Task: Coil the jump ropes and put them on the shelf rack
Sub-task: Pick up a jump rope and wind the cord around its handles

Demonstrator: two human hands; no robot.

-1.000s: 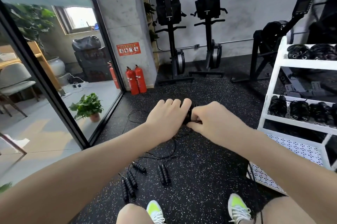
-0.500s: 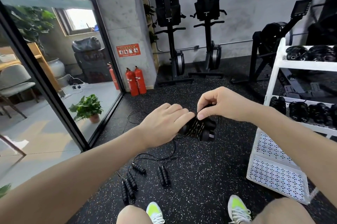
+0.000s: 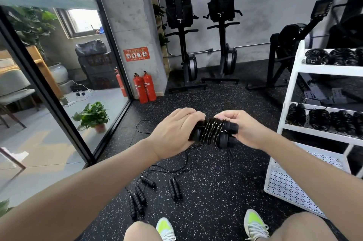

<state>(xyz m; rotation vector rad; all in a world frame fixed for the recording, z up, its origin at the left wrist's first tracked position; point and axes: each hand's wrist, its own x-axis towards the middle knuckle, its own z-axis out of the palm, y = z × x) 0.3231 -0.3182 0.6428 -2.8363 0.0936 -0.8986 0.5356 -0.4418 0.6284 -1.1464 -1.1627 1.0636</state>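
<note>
Potted plant (image 3: 92,116) on the pale floor behind the glass partition, far left; red sign (image 3: 136,53) on the concrete pillar, white pictograms and small print too small to read; two red fire extinguishers (image 3: 145,88) at its base, labels illegible. Loose jump ropes (image 3: 151,189) lie on the speckled black floor, handles just ahead of the shoes. Left hand (image 3: 172,132) grips one end of the coiled jump rope (image 3: 213,132) held above the floor, fingers curled round it; right hand (image 3: 242,128) pinches the handle ends, lower than half a second ago, when it was raised over the bundle. White shelf rack (image 3: 294,91) at right holds coiled ropes on two tiers.
</note>
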